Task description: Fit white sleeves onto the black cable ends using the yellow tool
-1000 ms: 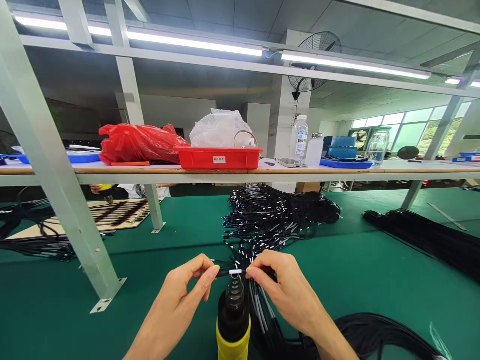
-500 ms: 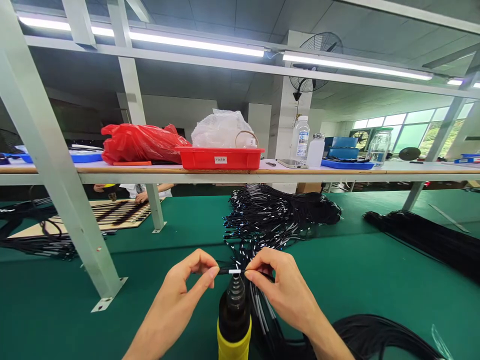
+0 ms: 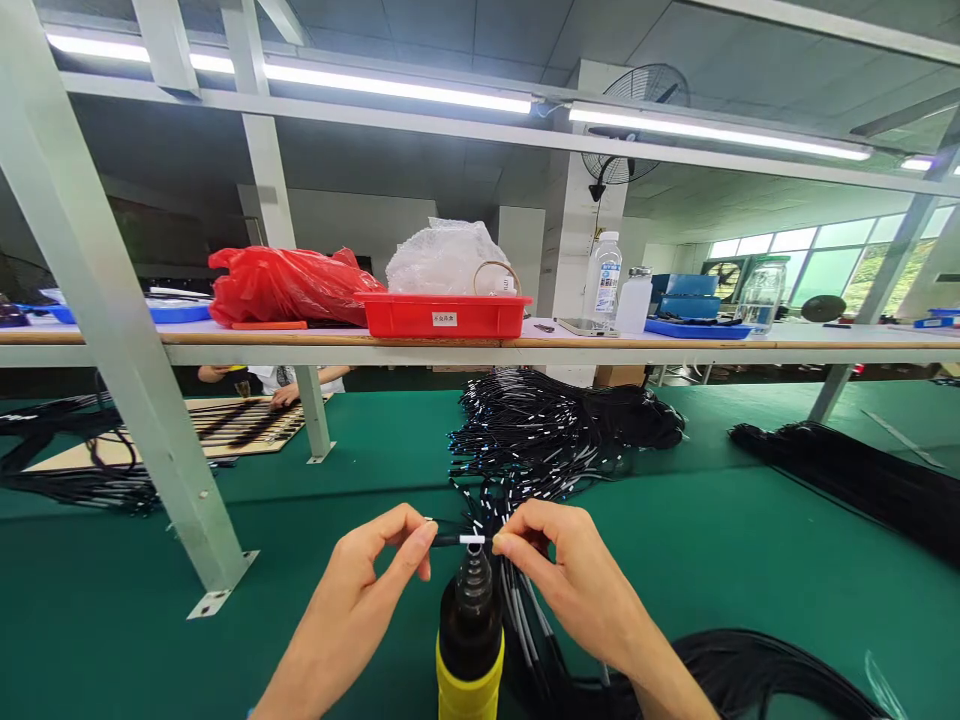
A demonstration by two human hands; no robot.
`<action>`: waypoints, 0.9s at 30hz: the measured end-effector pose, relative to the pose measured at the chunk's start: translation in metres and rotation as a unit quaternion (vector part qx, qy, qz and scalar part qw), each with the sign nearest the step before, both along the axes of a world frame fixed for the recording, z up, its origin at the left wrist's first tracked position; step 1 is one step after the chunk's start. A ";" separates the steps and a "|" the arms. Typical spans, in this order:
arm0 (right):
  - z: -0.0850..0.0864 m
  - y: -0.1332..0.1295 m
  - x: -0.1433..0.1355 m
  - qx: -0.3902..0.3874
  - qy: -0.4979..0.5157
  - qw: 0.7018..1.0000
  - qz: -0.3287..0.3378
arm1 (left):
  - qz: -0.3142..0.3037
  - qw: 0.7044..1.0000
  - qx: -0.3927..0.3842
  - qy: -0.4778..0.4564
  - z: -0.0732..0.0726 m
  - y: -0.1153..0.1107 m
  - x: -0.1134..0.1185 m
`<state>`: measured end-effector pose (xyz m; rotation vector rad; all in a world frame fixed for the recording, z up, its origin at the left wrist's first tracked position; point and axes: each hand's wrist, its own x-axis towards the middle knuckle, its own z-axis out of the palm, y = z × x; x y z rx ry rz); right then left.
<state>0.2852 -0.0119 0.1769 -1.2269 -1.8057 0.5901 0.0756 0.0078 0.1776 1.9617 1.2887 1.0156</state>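
Note:
A thin black cable (image 3: pixel 448 540) with a white sleeve (image 3: pixel 472 540) is stretched level between my hands. My left hand (image 3: pixel 373 575) pinches it on one side of the sleeve, and my right hand (image 3: pixel 564 568) pinches it on the other. Right under the sleeve points the ribbed nozzle of a yellow and black heat gun (image 3: pixel 469 650), standing upright; whether the two touch I cannot tell. Just behind my fingers lie loose cable ends with white sleeves (image 3: pixel 495 500), and more of this bundle runs down beside the heat gun.
A big pile of black cables (image 3: pixel 555 430) lies further back on the green table (image 3: pixel 375 440). Another cable bundle (image 3: pixel 847 480) is at the right. A metal post (image 3: pixel 150 340) stands at left. The shelf above carries a red bin (image 3: pixel 444 318). Across the table shows a co-worker's hand (image 3: pixel 285 396).
Both hands keep their pinch on the cable, and the sleeve stays above the nozzle. The whole view has shifted very slightly.

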 end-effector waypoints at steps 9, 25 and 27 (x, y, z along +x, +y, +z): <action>-0.001 0.002 0.000 0.014 -0.041 0.999 0.005 | 0.013 0.999 0.024 0.035 -0.004 -0.001 0.003; 0.001 0.001 0.003 -0.005 0.007 1.000 0.019 | -0.003 0.997 -0.003 0.075 -0.003 -0.001 0.002; 0.001 0.000 0.004 -0.006 -0.007 1.000 0.027 | -0.009 0.998 -0.009 0.065 -0.004 0.000 0.001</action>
